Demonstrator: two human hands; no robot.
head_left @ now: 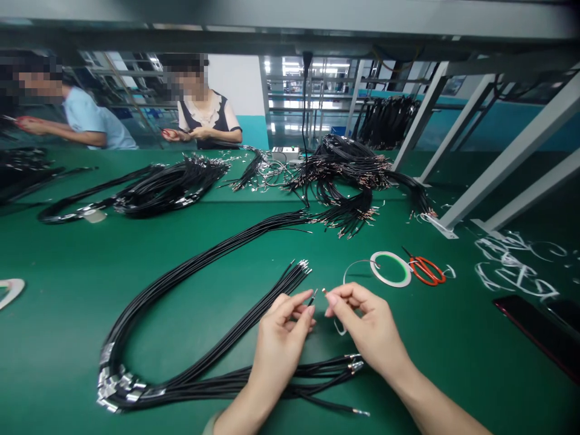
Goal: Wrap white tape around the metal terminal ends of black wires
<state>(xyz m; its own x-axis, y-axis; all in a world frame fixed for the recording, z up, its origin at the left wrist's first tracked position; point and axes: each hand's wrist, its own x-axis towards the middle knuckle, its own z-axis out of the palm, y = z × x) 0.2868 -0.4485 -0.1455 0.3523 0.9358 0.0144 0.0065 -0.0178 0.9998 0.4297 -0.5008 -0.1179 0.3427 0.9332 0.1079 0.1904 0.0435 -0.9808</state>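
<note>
Near the middle, my left hand (pixel 281 335) pinches a thin black cable (pixel 312 300) close to its bare, pale tip. Just to the right, my right hand (pixel 374 323) has thumb and forefinger pressed together, with a tiny copper-and-white bit (pixel 324 291) showing at the fingertips; I cannot make out its kind. A small gap separates the two hands' fingertips. A narrow white strip (pixel 339 328) shows beside my right fingers. Under and beside my left wrist runs a bent bundle of black cables (pixel 181 272), with silvery tape at its bend and metal tips at its ends.
A white tape roll (pixel 374 266) and orange-handled scissors (pixel 426 270) lie right of centre. White scraps (pixel 516 266) and a dark phone (pixel 534 332) are at the right. More cable heaps (pixel 348 160) lie behind, near grey metal legs (pixel 512 148). Two co-workers (pixel 208 115) sit across the table.
</note>
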